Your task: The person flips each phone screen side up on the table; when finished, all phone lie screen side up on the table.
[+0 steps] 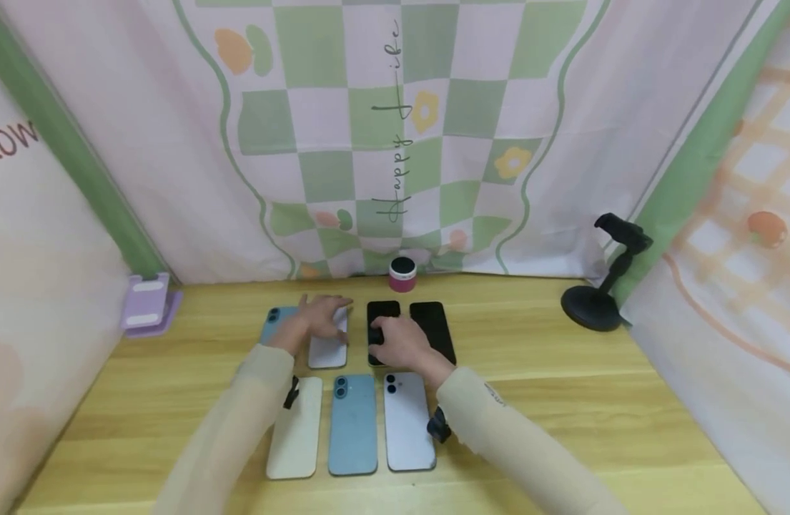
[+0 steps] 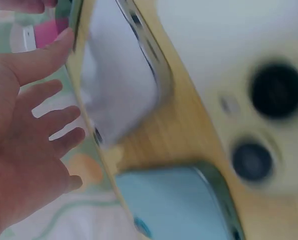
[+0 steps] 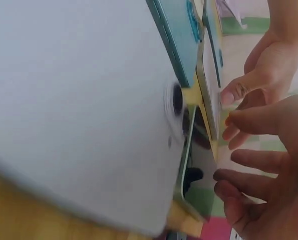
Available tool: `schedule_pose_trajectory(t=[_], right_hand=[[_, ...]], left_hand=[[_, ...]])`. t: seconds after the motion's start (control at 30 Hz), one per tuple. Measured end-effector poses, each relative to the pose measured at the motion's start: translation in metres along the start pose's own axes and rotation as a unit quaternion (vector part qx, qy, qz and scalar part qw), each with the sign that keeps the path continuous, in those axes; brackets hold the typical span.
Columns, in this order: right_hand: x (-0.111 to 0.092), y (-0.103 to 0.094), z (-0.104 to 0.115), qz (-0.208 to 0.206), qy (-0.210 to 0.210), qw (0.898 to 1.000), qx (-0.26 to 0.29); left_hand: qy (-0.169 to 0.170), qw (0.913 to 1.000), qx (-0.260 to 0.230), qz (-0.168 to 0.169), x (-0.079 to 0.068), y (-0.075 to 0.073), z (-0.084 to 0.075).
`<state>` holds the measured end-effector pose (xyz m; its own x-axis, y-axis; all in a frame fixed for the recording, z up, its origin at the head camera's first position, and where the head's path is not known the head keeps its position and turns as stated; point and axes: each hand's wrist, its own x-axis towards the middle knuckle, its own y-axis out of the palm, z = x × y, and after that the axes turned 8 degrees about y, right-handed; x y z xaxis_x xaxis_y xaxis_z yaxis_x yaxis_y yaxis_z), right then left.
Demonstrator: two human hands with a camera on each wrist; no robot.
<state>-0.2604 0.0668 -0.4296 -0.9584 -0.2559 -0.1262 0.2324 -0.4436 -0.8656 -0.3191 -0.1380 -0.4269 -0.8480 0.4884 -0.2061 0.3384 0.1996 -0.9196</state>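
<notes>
My left hand (image 1: 319, 316) hovers over a white phone (image 1: 328, 355) in the back row, its fingers loosely spread in the left wrist view. A blue phone (image 1: 280, 315) lies just left of it, partly covered by that hand. Above a dark-screened phone (image 1: 383, 308) is my right hand (image 1: 400, 345), with relaxed, slightly bent fingers and nothing in its grasp in the right wrist view. Beside it, another black phone (image 1: 438, 330) is partly hidden by that hand. The front row has a cream phone (image 1: 296, 429), a blue phone (image 1: 352, 433) and a pale lavender phone (image 1: 410, 429), all back up.
A small pink speaker-like cylinder (image 1: 402, 276) stands at the table's back edge. The black stand (image 1: 594, 307) is at the back right, a lilac phone holder (image 1: 149, 306) at the back left. Patterned curtains (image 1: 395, 143) hang behind the wooden table (image 1: 562, 400).
</notes>
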Motion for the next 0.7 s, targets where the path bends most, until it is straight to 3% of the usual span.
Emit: schedule_pose_trajectory(t=[0.2,0.4,0.7], right_hand=[[0.006,0.018,0.017,0.022,-0.026,0.999,-0.004],[0.009,0.033,0.037,0.025,-0.05,0.996,-0.076],[0.01,0.045,0.055,-0.002,-0.023,0.988,-0.155]], left_hand=[[-0.023,0.9997,-0.011,-0.001,-0.015,0.002,0.023],[-0.03,0.9993,-0.02,-0.008,-0.024,0.001,0.033],[-0.017,0.9997,-0.01,-0.016,-0.024,0.002,0.04]])
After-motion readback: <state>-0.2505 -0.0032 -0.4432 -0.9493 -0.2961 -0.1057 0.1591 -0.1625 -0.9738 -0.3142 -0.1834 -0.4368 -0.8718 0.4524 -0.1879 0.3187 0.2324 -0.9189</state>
